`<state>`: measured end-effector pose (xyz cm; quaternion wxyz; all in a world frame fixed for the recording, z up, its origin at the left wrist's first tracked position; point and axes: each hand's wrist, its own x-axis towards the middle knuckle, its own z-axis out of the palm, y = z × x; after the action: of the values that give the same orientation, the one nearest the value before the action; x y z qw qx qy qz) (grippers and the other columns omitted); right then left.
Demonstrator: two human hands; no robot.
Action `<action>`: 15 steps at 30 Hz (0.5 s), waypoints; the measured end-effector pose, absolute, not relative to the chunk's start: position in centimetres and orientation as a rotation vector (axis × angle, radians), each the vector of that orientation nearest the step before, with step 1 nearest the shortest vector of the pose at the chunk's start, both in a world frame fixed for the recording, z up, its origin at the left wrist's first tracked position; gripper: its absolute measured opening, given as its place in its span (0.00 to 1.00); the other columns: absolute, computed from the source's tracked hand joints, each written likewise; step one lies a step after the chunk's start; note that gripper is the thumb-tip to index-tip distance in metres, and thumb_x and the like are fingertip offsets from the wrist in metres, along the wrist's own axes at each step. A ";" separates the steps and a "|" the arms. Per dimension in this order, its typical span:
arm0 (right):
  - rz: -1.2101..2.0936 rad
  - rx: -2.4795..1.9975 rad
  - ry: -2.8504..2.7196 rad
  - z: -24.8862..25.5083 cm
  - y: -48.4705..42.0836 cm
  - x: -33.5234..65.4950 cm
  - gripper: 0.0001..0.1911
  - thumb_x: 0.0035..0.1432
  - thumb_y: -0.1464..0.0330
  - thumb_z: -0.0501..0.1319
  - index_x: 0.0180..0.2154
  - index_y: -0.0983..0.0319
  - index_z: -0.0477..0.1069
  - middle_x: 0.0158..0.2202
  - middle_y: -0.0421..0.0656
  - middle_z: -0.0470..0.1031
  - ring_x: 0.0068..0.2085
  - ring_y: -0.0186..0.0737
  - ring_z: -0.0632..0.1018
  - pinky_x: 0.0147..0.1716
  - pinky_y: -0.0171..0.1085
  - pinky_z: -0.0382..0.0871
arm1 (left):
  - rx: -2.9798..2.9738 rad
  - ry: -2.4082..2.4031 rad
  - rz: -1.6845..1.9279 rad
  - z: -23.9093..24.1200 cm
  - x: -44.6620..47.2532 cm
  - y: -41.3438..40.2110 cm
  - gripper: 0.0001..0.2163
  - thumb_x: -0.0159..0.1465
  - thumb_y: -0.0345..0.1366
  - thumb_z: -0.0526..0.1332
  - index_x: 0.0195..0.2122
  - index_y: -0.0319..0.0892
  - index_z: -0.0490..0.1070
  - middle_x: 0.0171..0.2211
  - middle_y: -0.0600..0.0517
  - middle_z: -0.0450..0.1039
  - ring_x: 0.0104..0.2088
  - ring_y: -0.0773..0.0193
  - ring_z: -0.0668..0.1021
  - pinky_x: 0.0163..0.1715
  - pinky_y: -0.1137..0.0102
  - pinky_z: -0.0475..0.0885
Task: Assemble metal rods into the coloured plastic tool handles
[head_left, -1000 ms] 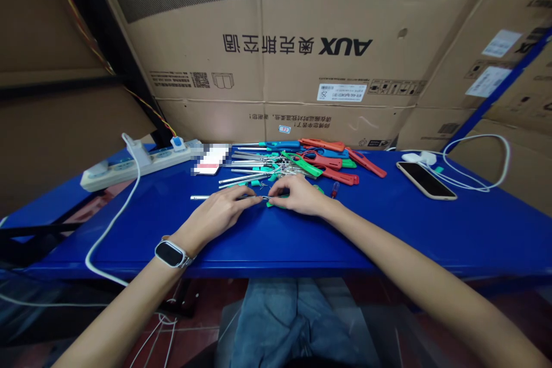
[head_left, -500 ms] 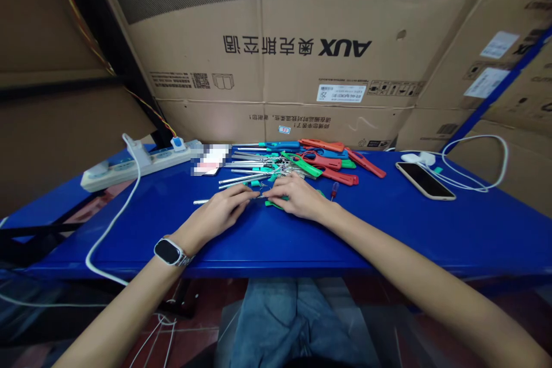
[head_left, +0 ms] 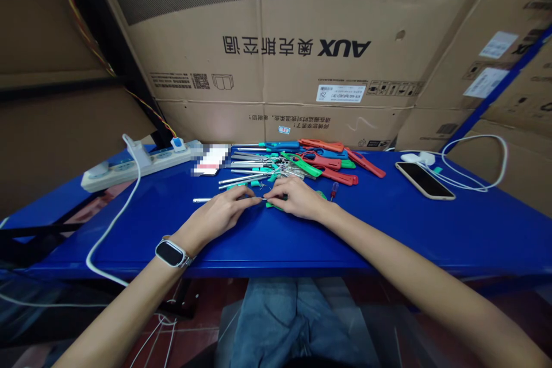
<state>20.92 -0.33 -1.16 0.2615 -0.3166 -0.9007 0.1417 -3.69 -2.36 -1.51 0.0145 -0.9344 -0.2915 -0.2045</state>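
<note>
My left hand (head_left: 230, 207), with a watch (head_left: 171, 253) at the wrist, is closed in a pinch near the table's middle. Fingertip to fingertip with it, my right hand (head_left: 297, 198) pinches too. A thin silvery part (head_left: 264, 199) shows between them; its full shape is hidden. A metal tube (head_left: 201, 200) sticks out left behind my left hand, roughly in line with that part. Under my right fingers lies a green lighter handle piece (head_left: 271, 205). Just beyond is a pile of long-necked lighters, with metal tubes (head_left: 241, 180), a green handle (head_left: 304, 164) and red handles (head_left: 340, 176).
A small screwdriver (head_left: 334, 191) lies right of my right hand. Farther right are a phone (head_left: 425, 180) and a white cable (head_left: 502, 167). A power strip (head_left: 125, 172) lies at the left of the blue table (head_left: 366, 236). Cardboard (head_left: 280, 11) stands behind.
Both hands stay nearly in place, the fingertips having shifted slightly down and closer together. The metal tube behind my left hand has moved up very slightly.
</note>
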 end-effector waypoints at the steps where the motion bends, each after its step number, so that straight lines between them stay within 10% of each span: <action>1: 0.446 -0.864 -2.401 -1.2 -0.3 21.0 0.09 0.61 0.72 0.63 0.41 0.61 0.81 0.34 0.43 0.78 0.34 0.36 0.76 0.38 0.36 0.65 | -2.903 -0.912 -0.636 -1.5 -3.7 -2.3 0.20 0.70 0.27 0.47 0.56 0.47 0.72 0.47 0.46 0.72 0.44 0.60 0.78 0.45 0.64 0.77; 15: 0.984 -0.948 -2.100 -1.5 0.5 21.0 0.07 0.55 0.70 0.65 0.35 0.65 0.80 0.32 0.42 0.80 0.32 0.36 0.77 0.35 0.34 0.68 | -2.870 -0.884 -0.598 -1.2 -3.6 -2.6 0.20 0.69 0.25 0.48 0.56 0.45 0.71 0.48 0.45 0.71 0.45 0.59 0.78 0.44 0.64 0.78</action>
<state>20.98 0.46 -1.47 0.3128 -0.3593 -0.7961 0.3732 -3.55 -2.61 -1.22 0.0396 -0.9365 -0.2886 -0.1951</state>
